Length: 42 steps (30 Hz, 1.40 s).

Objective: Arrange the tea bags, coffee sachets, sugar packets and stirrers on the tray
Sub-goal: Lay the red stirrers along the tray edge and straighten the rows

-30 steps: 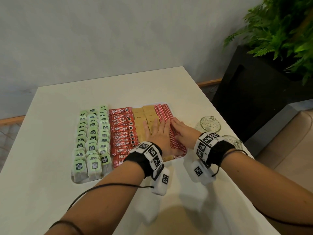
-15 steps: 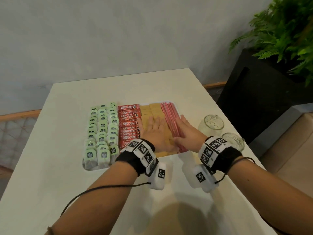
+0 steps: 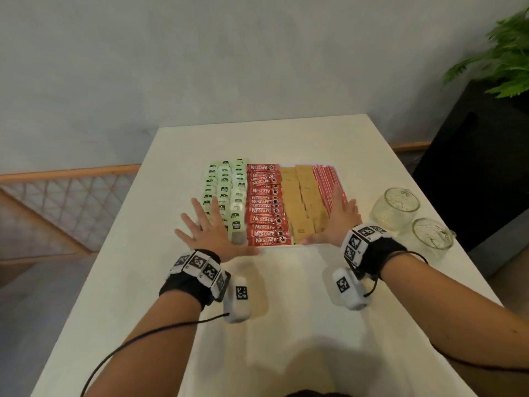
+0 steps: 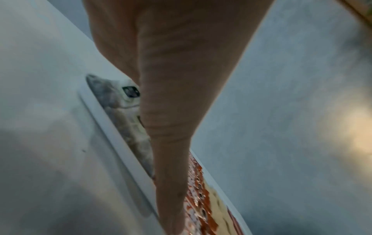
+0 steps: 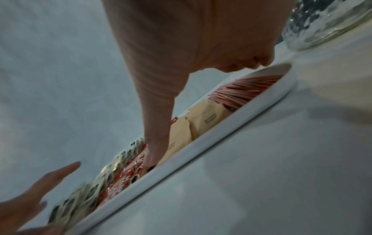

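Hands: left hand spread flat over the tray's near-left corner; right hand flat, fingers together, along its right side; neither holds anything.
Tray: shallow white rectangular tray on the white tabletop, filled with green tea bags, red coffee sachets, tan sugar packets, red-striped stirrers.
Risk: a sideways nudge could ruffle the rows.
Risk: the right wrist could knock the two clear glass jars nearby.

Both hands, left hand and right hand, hover spread-fingered over the filled tray's near corners.
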{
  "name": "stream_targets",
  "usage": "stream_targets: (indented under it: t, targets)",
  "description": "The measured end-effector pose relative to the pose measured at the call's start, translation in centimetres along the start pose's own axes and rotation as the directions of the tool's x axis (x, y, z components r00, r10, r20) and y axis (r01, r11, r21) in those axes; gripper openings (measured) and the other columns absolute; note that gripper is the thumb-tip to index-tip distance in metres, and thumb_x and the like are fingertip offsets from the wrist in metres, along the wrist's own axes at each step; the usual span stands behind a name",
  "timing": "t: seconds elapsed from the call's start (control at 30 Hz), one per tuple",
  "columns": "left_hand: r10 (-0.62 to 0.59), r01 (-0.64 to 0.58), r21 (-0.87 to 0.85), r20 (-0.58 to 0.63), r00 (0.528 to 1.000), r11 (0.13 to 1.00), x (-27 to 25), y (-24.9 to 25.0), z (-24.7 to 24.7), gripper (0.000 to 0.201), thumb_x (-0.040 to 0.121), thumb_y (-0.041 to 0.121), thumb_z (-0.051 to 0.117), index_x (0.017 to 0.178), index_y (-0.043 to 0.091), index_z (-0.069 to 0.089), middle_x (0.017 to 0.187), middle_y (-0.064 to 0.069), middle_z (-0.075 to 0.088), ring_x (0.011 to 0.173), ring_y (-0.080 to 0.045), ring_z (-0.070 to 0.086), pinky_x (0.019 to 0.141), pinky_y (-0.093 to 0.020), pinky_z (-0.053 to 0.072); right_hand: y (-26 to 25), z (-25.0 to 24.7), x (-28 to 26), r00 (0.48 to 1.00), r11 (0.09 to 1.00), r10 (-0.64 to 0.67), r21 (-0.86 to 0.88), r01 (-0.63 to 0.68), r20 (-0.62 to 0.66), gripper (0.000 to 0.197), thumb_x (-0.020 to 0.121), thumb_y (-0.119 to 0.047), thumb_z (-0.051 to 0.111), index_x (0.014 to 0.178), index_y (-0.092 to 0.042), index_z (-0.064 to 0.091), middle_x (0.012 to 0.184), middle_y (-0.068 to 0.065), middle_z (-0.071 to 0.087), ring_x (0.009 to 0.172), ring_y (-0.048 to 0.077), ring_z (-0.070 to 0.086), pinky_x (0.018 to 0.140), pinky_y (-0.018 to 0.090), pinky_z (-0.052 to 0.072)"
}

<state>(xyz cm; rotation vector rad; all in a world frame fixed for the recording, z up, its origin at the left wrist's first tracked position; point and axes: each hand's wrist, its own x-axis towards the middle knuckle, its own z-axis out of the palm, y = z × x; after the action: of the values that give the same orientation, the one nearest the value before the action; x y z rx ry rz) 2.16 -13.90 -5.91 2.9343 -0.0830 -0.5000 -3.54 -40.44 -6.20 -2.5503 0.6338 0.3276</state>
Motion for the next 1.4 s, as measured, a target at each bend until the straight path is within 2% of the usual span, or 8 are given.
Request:
stream_targets:
  t: [0.23,0.7,0.83,0.97,1.13,1.23,1.3,1.4]
  targets:
    - [0.024,-0.028,-0.113,-0.037,0.999,0.993,1.2,-2.5,0.0,0.162,0.041,0.082,0.076,0.151,0.022,-0.026,0.157,-0.016,-0.031,0.143,-0.048,0.023,0.113,-0.052,0.031,-1.0,-0.2,0.8,0.998,0.999,-0.016,-0.032,0.018,0.053,0.166,0.038,-0.062,0.089,0.141,-0.03,-0.037,0.156,0.029,-0.008,0.145,0.045,0.005,0.116,0.058,0.018]
    - [-0.018,0.0,-0.186,-0.092,0.996,0.983,5.3,-4.8,-2.5,0.155,0.046,0.067,0.087,0.154,0.027,-0.017,0.16,-0.013,-0.026,0.14,-0.046,0.028,0.109,-0.053,0.036,-6.1,0.5,5.2,0.999,0.996,-0.036,-0.086,0.038,0.026,0.166,0.034,-0.065,0.088,0.142,-0.034,-0.034,0.157,0.028,0.0,0.144,0.045,0.012,0.113,0.061,0.023]
    - [-0.015,0.006,-0.153,-0.061,0.998,0.988,5.9,-4.8,-2.6,0.153,0.049,0.069,0.084,0.154,0.026,-0.018,0.159,-0.015,-0.028,0.141,-0.048,0.025,0.111,-0.053,0.034,-6.2,0.7,5.4,0.999,0.995,-0.042,-0.086,0.041,-0.009,0.166,0.03,-0.069,0.086,0.144,-0.035,-0.03,0.156,0.024,0.009,0.142,0.043,0.019,0.113,0.058,0.026]
    - [0.001,-0.005,-0.043,-0.087,0.996,0.999,5.9,-4.3,-2.8,0.152,0.051,0.075,0.079,0.154,0.021,-0.02,0.155,-0.02,-0.035,0.147,-0.049,-0.003,0.12,-0.054,0.013,-5.1,0.1,4.6,0.998,0.993,-0.063,0.101,0.065,-0.024,0.158,0.032,-0.056,0.092,0.151,-0.032,-0.01,0.158,0.016,0.015,0.147,0.035,0.009,0.116,0.058,0.02]
    - [0.17,-0.163,0.054,-0.199,0.965,0.985,4.5,-0.7,-3.5,0.14,0.054,0.073,0.079,0.155,0.023,-0.006,0.157,-0.02,-0.031,0.148,-0.043,-0.009,0.119,-0.057,0.005,-0.2,-2.9,0.3,0.985,0.987,-0.094,0.119,0.112,-0.145,0.116,0.066,-0.033,0.087,0.152,-0.017,0.01,0.161,0.016,-0.001,0.148,0.028,-0.014,0.121,0.046,0.007]
    - [0.301,-0.296,0.057,-0.2,0.932,0.953,3.2,3.5,-3.7,0.132,0.059,0.071,0.077,0.155,0.024,0.001,0.158,-0.017,-0.03,0.148,-0.042,-0.012,0.118,-0.059,0.0,3.3,-5.6,-2.2,0.964,0.99,-0.057,0.111,0.088,-0.261,0.096,0.066,-0.023,0.086,0.141,-0.018,0.027,0.15,0.015,0.026,0.147,0.033,0.008,0.117,0.045,0.02]
    - [0.39,-0.382,0.084,-0.161,0.906,0.921,1.9,6.6,-3.4,0.128,0.06,0.07,0.077,0.154,0.025,0.003,0.157,-0.017,-0.032,0.148,-0.042,-0.014,0.117,-0.06,-0.004,5.5,-7.5,-3.8,0.947,0.993,0.04,0.121,-0.002,-0.318,0.088,0.061,-0.021,0.087,0.13,-0.02,0.033,0.13,0.012,0.041,0.127,0.035,0.038,0.103,0.047,0.038]
    - [0.503,-0.497,0.089,-0.087,0.86,0.863,-0.1,10.6,-2.6,0.121,0.064,0.066,0.078,0.154,0.028,0.007,0.158,-0.015,-0.031,0.148,-0.041,-0.015,0.117,-0.057,-0.005,8.3,-9.7,-5.7,0.954,0.985,0.171,0.073,-0.158,-0.247,0.085,0.061,-0.023,0.086,0.122,-0.027,0.027,0.109,0.009,0.055,0.098,0.031,0.056,0.085,0.049,0.051]
